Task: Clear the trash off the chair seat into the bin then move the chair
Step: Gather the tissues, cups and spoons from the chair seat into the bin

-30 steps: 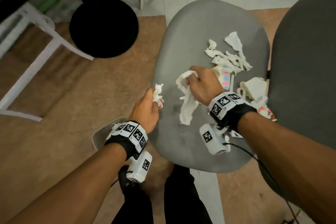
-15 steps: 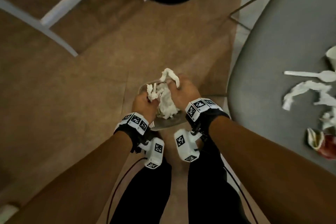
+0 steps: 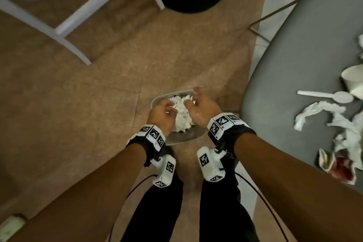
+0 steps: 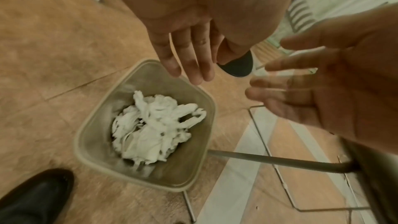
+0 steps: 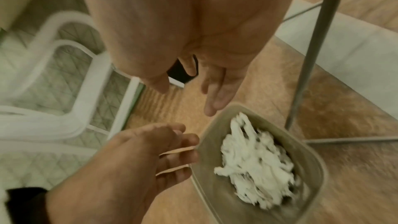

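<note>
Head view: both hands, left hand (image 3: pixel 162 116) and right hand (image 3: pixel 200 107), have released their tissue; fingers spread, empty, over the bin (image 3: pixel 182 137) on the floor. Tissue (image 3: pixel 181 118) now lies inside. Spoon (image 3: pixel 326 96), cup (image 3: pixel 353 79) and scraps (image 3: pixel 318 112) remain right, on the chair seat (image 3: pixel 284 76).

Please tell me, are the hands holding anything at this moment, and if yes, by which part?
Nothing is held. The left hand and right hand hang open over the bin, and the crumpled tissue lies inside it.
</note>
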The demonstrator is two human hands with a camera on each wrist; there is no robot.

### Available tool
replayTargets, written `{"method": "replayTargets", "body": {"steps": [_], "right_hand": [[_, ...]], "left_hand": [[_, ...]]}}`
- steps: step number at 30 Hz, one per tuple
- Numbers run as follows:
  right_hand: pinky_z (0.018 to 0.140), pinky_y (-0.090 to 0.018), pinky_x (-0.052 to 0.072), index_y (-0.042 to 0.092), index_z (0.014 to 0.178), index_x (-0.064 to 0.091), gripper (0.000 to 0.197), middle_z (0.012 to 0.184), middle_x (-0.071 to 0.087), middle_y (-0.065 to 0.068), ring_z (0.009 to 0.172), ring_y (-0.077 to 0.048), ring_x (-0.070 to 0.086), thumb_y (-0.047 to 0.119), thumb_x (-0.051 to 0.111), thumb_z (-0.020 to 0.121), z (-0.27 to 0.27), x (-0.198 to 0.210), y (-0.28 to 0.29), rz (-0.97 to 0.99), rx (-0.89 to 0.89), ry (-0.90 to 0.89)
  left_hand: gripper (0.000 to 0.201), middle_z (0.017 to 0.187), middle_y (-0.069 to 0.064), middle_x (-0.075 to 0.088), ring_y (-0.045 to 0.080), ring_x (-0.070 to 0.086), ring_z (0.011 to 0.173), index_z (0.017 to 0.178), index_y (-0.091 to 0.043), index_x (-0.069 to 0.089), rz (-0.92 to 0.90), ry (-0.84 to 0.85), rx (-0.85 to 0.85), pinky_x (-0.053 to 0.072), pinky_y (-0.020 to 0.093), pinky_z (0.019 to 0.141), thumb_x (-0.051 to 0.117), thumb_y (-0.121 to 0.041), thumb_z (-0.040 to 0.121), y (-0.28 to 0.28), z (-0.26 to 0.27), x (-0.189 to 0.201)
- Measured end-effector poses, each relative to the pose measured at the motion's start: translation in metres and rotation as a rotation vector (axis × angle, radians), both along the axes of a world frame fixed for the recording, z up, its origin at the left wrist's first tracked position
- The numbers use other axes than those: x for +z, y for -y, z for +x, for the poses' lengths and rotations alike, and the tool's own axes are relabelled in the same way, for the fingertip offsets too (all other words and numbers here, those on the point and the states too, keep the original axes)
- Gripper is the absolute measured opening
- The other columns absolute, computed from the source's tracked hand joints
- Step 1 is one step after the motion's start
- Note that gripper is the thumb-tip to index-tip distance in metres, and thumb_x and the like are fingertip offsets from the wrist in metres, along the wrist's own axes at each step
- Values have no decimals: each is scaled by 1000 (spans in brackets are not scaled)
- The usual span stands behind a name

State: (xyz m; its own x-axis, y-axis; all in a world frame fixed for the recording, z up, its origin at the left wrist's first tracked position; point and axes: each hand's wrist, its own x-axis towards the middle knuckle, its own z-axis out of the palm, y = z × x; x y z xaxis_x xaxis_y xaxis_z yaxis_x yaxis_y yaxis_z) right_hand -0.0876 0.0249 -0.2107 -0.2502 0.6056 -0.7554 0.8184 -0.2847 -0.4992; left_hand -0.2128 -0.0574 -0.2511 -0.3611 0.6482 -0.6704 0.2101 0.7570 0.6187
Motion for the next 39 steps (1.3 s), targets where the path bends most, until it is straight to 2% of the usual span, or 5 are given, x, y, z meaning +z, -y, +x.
{"method": "replayTargets", "body": {"steps": [5, 18, 26, 32, 39], "right_hand": [[97, -43, 52, 24, 147, 37, 64, 93, 68, 5, 99, -23, 69, 40, 51, 86, 64, 95, -60, 112, -123, -186], [78, -39, 59, 23, 119, 55, 28, 94, 72, -2, 77, -20, 74, 21, 47, 92, 386, 133, -125, 323, -581, -86], [93, -33, 49, 20, 125, 58, 35, 122, 59, -2, 106, -20, 60, 24, 61, 91, 436, 117, -156, 491, -285, 139], [111, -49, 31, 34, 149, 32, 92, 156, 34, 3, 140, -30, 35, 41, 81, 71, 405, 94, -184, 473, 332, 325], [101, -50, 34, 24, 120, 61, 36, 121, 56, -10, 117, -38, 47, 23, 63, 84, 374, 83, -190, 505, 366, 523]], "left_hand": [[16, 91, 2, 72, 21, 67, 83, 100, -25, 64, 80, -101, -217, 57, 42, 83, 56, -19, 87, -78, 44, 80], [61, 128, 7, 49, 30, 45, 119, 133, -20, 46, 260, -581, -1269, 36, 43, 93, 66, -40, 78, -174, 332, 115], [37, 121, 11, 45, 33, 46, 113, 124, -16, 48, 203, -554, -1359, 38, 40, 93, 53, -10, 88, -174, 317, 98], [16, 94, 9, 63, 33, 59, 80, 112, -18, 48, 95, -388, -1012, 45, 35, 69, 41, -20, 98, -189, 279, 113], [19, 88, 3, 70, 29, 64, 77, 117, -23, 50, 163, -352, -870, 54, 43, 74, 43, -25, 99, -185, 246, 115]]}}
